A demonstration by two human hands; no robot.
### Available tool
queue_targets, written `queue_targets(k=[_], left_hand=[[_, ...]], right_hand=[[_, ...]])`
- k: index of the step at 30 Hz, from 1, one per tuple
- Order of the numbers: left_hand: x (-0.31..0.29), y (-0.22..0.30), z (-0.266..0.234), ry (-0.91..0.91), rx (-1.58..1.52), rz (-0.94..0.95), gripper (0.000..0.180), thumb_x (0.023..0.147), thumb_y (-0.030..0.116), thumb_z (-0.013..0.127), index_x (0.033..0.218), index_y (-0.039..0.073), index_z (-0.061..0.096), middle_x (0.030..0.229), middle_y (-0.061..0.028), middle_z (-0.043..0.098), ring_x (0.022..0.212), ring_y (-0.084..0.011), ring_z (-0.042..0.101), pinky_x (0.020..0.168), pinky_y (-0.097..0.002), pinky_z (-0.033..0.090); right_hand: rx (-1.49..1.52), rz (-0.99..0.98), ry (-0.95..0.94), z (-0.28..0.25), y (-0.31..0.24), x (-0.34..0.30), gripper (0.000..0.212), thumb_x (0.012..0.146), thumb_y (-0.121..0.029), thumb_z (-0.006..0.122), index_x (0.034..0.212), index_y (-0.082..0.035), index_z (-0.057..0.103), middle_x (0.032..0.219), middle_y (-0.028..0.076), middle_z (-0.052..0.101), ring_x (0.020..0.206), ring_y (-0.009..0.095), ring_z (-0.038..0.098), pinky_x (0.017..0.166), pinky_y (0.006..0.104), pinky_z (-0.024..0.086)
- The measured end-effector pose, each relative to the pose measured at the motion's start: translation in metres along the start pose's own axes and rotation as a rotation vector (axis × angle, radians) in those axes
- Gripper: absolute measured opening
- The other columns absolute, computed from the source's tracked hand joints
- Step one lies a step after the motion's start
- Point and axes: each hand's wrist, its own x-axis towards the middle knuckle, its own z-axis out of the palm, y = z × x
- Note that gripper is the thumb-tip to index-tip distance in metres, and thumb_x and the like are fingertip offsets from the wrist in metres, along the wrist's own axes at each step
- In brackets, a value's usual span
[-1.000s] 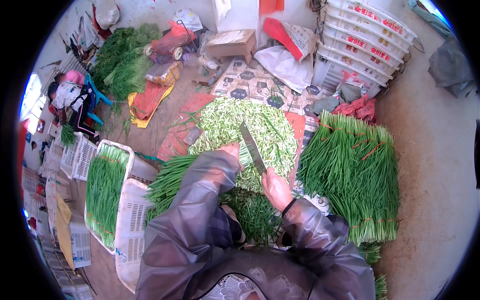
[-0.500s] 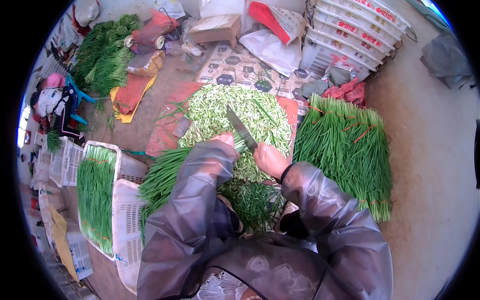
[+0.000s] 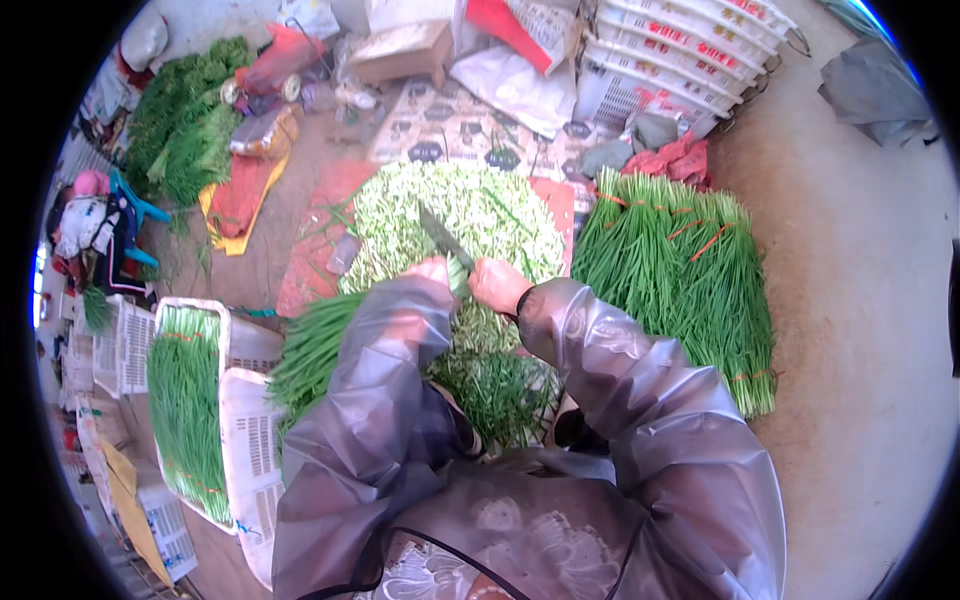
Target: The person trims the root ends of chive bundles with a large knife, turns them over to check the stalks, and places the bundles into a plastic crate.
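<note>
My left hand (image 3: 430, 270) is closed around a bunch of long green chives (image 3: 318, 345). Their leaves trail back under my left forearm, and their pale ends reach toward the knife. In my right hand (image 3: 498, 287) is a knife (image 3: 442, 234), its blade angled forward and left across those pale ends. Both hands are close together over a broad heap of chopped pale stalk pieces (image 3: 450, 205). That heap lies on a reddish board (image 3: 312, 265). Loose green trimmings (image 3: 495, 395) lie between my feet.
Tied chive bundles (image 3: 675, 270) lie to my right. On the left, a white crate (image 3: 226, 345) holds more chives beside another crate (image 3: 250, 440). Stacked white baskets (image 3: 670, 65) and a small wooden stool (image 3: 402, 55) stand at the back. A person (image 3: 95, 225) is at far left.
My right hand and the knife have moved left and forward, closer to my left hand. The whole view has shifted slightly. My left hand still grips the chives.
</note>
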Motion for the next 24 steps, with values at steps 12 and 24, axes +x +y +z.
queue_targets(k=[12,24], left_hand=[[-0.007,0.005,-0.019,-0.097,-0.008,-0.054,0.062,0.066,0.032,0.081,0.115,0.004,0.055,0.114,-0.0180,0.064,0.111,-0.0352,0.061,0.093,-0.0448,0.049],[-0.016,0.002,-0.010,-0.048,0.083,-0.049,0.064,0.066,0.032,0.081,0.116,0.004,0.054,0.113,-0.0161,0.062,0.112,-0.0331,0.060,0.095,-0.0438,0.048]], right_hand=[[0.358,0.298,0.102,0.011,-0.023,-0.016,0.031,0.089,-0.019,0.051,0.072,0.005,0.061,0.074,0.028,0.065,0.072,0.041,0.067,0.070,0.0497,0.054],[0.231,0.158,0.154,0.033,-0.015,-0.026,0.023,0.086,-0.014,0.055,0.073,0.004,0.061,0.068,0.025,0.062,0.068,0.041,0.066,0.063,0.0479,0.053]])
